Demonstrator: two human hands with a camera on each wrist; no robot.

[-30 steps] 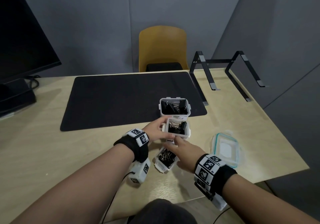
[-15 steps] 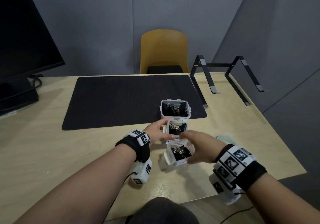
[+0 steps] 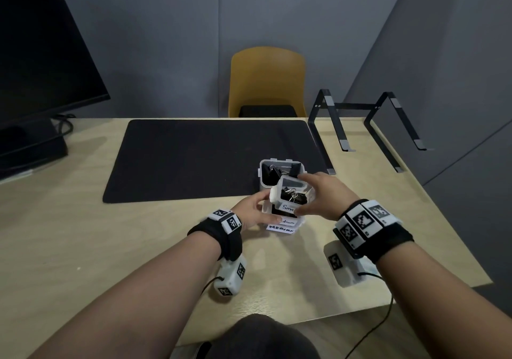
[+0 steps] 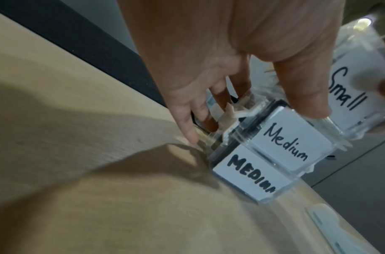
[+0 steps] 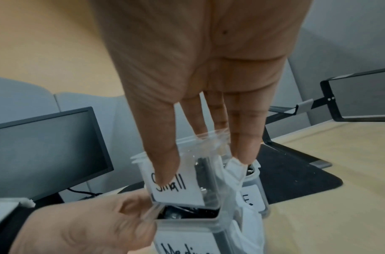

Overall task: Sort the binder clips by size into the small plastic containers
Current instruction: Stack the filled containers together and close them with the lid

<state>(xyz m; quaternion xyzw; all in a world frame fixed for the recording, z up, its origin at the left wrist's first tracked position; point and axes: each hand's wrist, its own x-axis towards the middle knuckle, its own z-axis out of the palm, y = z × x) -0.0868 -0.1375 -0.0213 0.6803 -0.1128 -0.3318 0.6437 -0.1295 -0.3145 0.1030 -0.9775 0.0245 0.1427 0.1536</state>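
Three clear plastic containers hold black binder clips. My right hand (image 3: 304, 195) grips the one labelled "Small" (image 3: 293, 195) by thumb and fingers and holds it tilted just above the "Medium" container (image 3: 288, 222). In the right wrist view my thumb covers part of the Small container's (image 5: 178, 187) label, with its base over the Medium container's (image 5: 187, 240) open top. My left hand (image 3: 257, 206) grips the Medium container (image 4: 291, 142) on the table, thumb at the front and fingers along its left side. A larger container (image 3: 261, 170) stands right behind them.
The black desk mat (image 3: 207, 159) covers the middle of the wooden table (image 3: 83, 234). A black laptop stand (image 3: 368, 126) sits at the back right, a monitor (image 3: 41, 53) at the left and a yellow chair (image 3: 267, 81) beyond the far edge.
My right hand picked the Small container up from the table in front and carried it up and forward over the Medium one. My left hand stayed on the Medium container.
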